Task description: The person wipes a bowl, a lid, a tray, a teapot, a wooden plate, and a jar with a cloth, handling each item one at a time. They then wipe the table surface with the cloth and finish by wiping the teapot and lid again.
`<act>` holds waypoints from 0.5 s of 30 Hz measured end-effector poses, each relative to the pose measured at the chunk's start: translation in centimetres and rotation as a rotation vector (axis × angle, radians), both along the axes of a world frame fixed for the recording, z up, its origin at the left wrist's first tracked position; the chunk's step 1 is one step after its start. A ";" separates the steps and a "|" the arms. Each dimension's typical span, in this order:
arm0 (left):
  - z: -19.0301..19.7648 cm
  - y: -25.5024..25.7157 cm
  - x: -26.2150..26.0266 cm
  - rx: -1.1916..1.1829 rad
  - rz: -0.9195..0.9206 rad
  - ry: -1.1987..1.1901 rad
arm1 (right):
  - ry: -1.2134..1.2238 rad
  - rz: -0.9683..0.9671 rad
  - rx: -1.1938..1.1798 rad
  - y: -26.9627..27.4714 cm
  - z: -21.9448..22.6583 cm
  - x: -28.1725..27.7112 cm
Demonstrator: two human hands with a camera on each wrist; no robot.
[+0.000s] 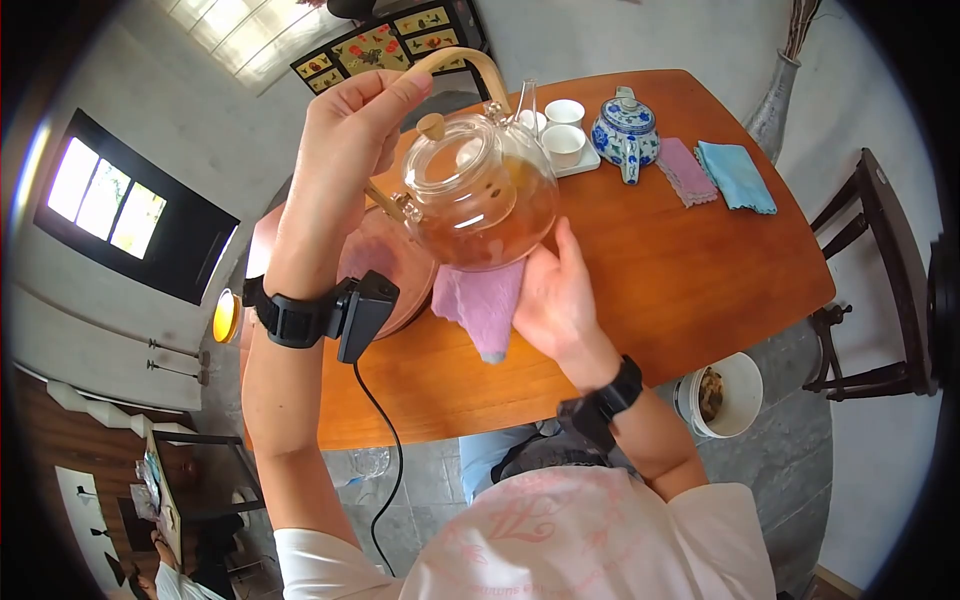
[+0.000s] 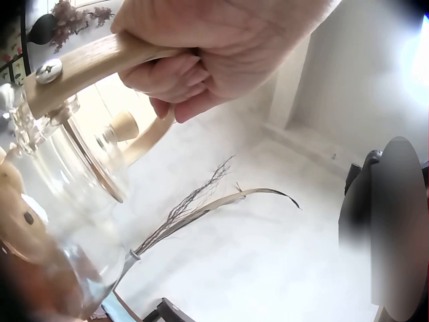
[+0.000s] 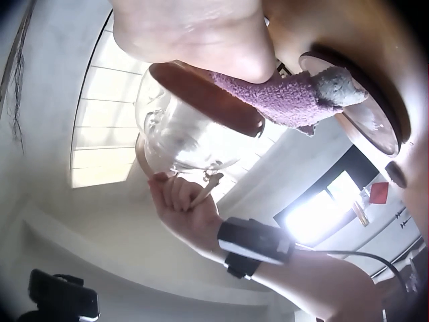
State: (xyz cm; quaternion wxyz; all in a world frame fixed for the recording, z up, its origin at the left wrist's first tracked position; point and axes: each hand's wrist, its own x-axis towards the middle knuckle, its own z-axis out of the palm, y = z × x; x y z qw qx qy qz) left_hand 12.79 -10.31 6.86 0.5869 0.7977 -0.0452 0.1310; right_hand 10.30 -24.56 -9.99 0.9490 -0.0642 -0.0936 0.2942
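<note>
In the head view a glass teapot (image 1: 480, 225) with amber liquid inside is held tilted above the table. My left hand (image 1: 345, 130) grips its curved wooden handle (image 1: 470, 58) from above; the left wrist view shows the fingers (image 2: 175, 79) curled round it. Under the teapot is my right hand (image 1: 555, 300), palm up with the thumb straight, its other fingers hidden behind the glass. Between this hand and the teapot's base lies a purple cloth (image 1: 485, 305), one grey-tipped end hanging down. The right wrist view shows the cloth (image 3: 288, 100) beside the heel of the hand.
A round reddish tray (image 1: 378, 250) is on the wooden table (image 1: 690, 270) at left. White cups (image 1: 564, 143), a blue-and-white teapot (image 1: 626, 130), and folded pink (image 1: 686, 170) and blue cloths (image 1: 737, 175) stand behind. A white bucket (image 1: 742, 395) and a dark chair (image 1: 890, 270) are at right.
</note>
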 end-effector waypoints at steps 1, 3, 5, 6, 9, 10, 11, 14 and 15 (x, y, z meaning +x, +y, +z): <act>-0.1 0.1 0.0 0.037 0.019 0.010 | 0.001 0.030 -0.007 -0.6 -0.3 -0.3; -0.3 0.1 -0.1 0.041 0.013 0.008 | -0.024 -0.006 -0.004 -2.2 -0.1 -1.0; -0.5 -0.2 -0.5 0.045 0.006 0.008 | -0.038 -0.088 0.000 -3.7 0.6 -1.1; -0.3 -0.5 -0.8 0.038 -0.006 0.020 | -0.038 -0.088 -0.002 -4.1 0.8 -0.7; 0.2 -1.5 -1.5 0.036 -0.028 0.038 | -0.018 -0.242 -0.073 -4.4 1.0 1.6; 0.3 -1.7 -1.6 0.040 -0.035 0.041 | -0.018 -0.242 -0.072 -4.1 0.9 2.5; 0.4 -1.8 -1.7 0.042 -0.035 0.040 | -0.008 -0.234 -0.058 -3.8 0.8 3.4; 0.7 -1.9 -1.7 0.017 -0.076 0.035 | 0.038 -0.224 -0.070 -2.4 1.6 5.0; 0.7 -1.9 -1.7 0.012 -0.069 0.033 | 0.077 -0.221 -0.098 -1.9 1.9 5.2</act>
